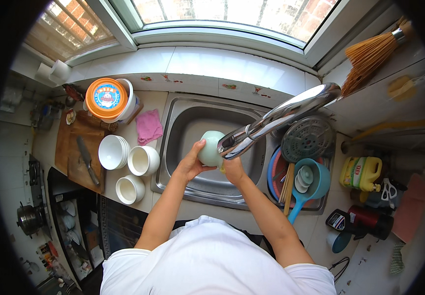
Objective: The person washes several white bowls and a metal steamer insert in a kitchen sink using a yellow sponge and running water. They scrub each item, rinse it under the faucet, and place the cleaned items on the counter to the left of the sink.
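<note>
Over the stainless steel sink (183,127), my left hand (192,160) grips a pale green rounded vessel (211,147), thumb on its upper side. My right hand (233,170) is at the vessel's lower right, partly hidden under the chrome faucet (271,123). Something small and yellowish (222,169) shows by the right fingers; I cannot make out what it is or how those fingers are closed. On the counter left of the sink stand a stack of white bowls (113,152) and two white rounded pots (144,160) with open tops.
A pink cloth (149,126) lies beside the sink's left rim. Further left, a knife (87,158) rests on a wooden cutting board (70,140). To the right are a blue ladle (317,180) holding small lids, a steamer plate (306,139), chopsticks (289,184) and a yellow jug (360,173).
</note>
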Demonstrator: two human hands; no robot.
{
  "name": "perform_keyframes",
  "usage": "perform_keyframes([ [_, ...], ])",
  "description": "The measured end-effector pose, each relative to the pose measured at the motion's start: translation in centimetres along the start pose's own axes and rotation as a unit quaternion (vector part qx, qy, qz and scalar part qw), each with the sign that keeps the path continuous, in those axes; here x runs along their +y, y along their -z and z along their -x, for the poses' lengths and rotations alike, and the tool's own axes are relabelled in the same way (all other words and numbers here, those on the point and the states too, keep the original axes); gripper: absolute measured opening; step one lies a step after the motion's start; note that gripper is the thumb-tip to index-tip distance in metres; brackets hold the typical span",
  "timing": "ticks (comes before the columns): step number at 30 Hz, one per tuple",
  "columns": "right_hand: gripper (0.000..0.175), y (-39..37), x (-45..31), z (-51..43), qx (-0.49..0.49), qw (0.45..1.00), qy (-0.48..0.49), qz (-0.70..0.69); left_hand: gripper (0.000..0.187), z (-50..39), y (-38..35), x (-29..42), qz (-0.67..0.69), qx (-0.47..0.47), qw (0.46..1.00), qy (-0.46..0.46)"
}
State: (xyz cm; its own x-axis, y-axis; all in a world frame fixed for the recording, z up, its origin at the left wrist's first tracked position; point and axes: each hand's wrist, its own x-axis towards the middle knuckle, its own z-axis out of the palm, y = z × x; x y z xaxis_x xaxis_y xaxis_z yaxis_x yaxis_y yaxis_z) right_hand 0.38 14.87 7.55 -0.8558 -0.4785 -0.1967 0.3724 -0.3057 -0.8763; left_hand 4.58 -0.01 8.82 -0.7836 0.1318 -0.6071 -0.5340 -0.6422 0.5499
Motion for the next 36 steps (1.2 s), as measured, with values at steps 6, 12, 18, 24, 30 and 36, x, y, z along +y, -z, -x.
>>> perform_keyframes([
  [6, 0.024, -0.4, 0.0, 0.6, 0.071, 0.993, -0.039, -0.087, 0.101, 2.1, -1.4, 1.9, -0.195, 0.065, 0.979, -0.006],
  [12, 0.034, 2.1, -0.2, -0.2, 0.162, 0.934, 0.104, 0.3, 0.097, 0.6, -1.5, 1.2, -0.468, 0.157, 0.826, -0.272],
  [18, 0.038, 5.6, -1.7, -0.3, 0.168, 0.975, 0.003, 0.147, 0.102, 3.5, -5.5, 3.8, -0.637, 0.161, 0.666, -0.353],
  [24, 0.033, 7.4, -3.8, 1.1, 0.163, 0.976, -0.03, 0.142, 0.086, 2.1, -0.8, 2.4, -0.307, 0.077, 0.925, -0.208],
  [30, 0.029, 8.0, -5.0, 2.7, 0.173, 0.982, -0.077, 0.019, 0.074, 0.3, 3.4, -3.7, 0.227, -0.056, 0.972, -0.008],
  [36, 0.027, 8.8, -5.6, 5.0, 0.193, 0.975, -0.105, -0.017, 0.09, -0.2, -0.5, -4.1, 0.25, -0.179, 0.951, -0.021],
])
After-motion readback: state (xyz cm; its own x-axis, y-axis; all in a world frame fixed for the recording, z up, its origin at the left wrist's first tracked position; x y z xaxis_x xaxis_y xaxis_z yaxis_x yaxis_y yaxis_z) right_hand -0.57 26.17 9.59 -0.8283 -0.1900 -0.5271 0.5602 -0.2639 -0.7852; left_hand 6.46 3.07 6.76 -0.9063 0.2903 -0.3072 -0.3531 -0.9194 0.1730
